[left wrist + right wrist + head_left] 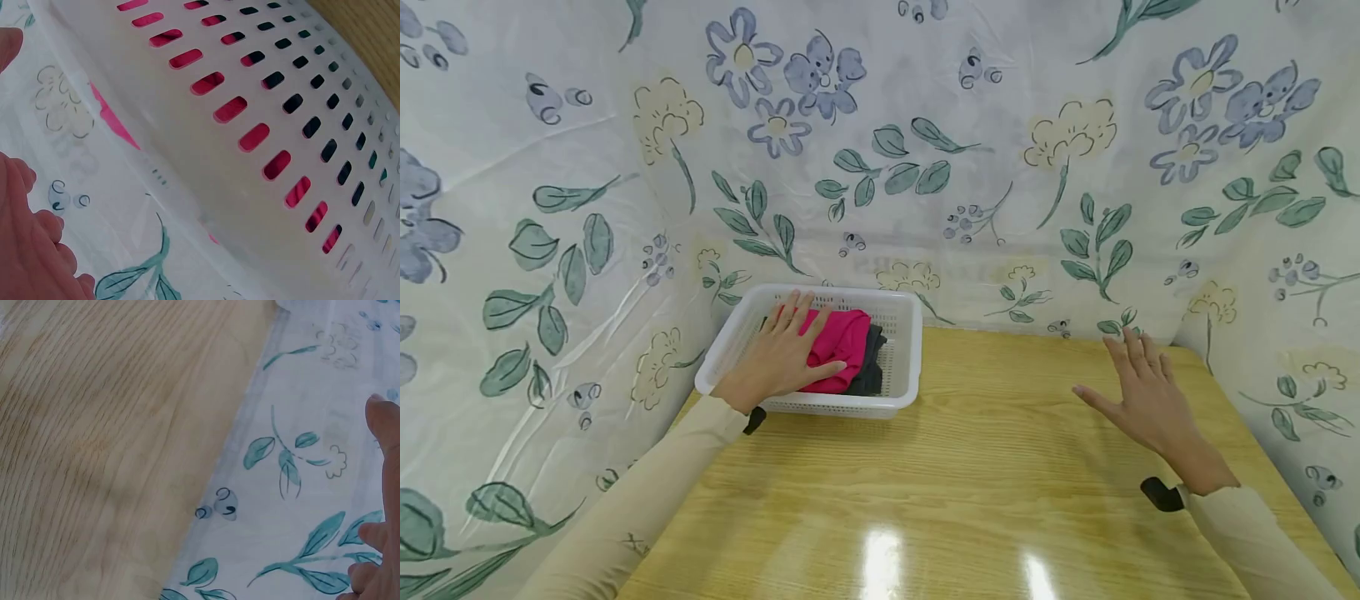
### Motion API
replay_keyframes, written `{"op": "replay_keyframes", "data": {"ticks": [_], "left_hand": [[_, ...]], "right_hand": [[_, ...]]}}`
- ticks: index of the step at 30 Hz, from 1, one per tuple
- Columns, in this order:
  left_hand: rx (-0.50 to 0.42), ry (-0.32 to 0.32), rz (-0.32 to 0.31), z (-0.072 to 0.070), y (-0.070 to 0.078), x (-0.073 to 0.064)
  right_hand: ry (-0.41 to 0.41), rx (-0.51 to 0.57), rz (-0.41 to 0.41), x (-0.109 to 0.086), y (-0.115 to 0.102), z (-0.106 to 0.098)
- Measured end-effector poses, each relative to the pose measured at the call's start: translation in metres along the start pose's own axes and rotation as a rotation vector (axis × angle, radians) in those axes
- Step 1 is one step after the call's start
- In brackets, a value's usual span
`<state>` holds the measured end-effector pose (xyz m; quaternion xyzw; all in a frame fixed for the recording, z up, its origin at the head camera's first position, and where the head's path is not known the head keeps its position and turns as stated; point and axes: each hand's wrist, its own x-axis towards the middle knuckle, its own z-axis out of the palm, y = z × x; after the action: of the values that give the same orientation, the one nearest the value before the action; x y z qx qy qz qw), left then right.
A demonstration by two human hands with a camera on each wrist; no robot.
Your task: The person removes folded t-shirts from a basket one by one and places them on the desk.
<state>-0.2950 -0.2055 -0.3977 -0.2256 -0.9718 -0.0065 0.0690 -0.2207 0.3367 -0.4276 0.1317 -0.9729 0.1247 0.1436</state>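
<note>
My left hand (786,350) is over the white basket (865,406), with the pink cloth (842,342) partly beneath my palm and fingers. The cloth shows to the right of my index finger, and my thumb stretches sideways across it. My left fingers are straight, the index and thumb apart from the rest, clamped on nothing; whether they touch the cloth I cannot tell. A dark cloth (871,362) lies under the pink one and peeks out on its right, inside the basket.

The basket stands at the far left of the wooden table (985,433), its long axis running left to right. The pink cloth is a loose, crumpled heap; with my hand covering part of it, I cannot make out its long axis or any pointing end.

My right hand (1150,396) is over the table's right side, well apart from the basket, fingers straight and pointing towards the floral sheet (865,108), thumb spread to the left, holding nothing.

From my left wrist I see what the head view hides: pink and dark fabric through the slots of the basket's side. My right wrist shows table and sheet, but not the basket.
</note>
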Motion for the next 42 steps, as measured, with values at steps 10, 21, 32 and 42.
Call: {"op": "replay_keyframes", "data": {"ticks": [10, 21, 32, 42], "left_hand": [[-0.013, -0.009, 0.0, 0.002, 0.0, -0.003], [-0.034, -0.006, 0.014, 0.004, -0.004, -0.005], [-0.16, 0.062, -0.034, 0.002, -0.016, -0.003], [-0.318, 0.031, -0.128, 0.0, -0.031, -0.002]], "right_hand": [[-0.015, -0.004, -0.012, -0.001, -0.003, 0.003], [0.116, 0.035, 0.012, 0.006, -0.022, 0.014], [0.046, 0.091, 0.023, 0.023, -0.045, 0.021], [0.018, 0.15, -0.014, 0.044, -0.072, 0.033]]}}
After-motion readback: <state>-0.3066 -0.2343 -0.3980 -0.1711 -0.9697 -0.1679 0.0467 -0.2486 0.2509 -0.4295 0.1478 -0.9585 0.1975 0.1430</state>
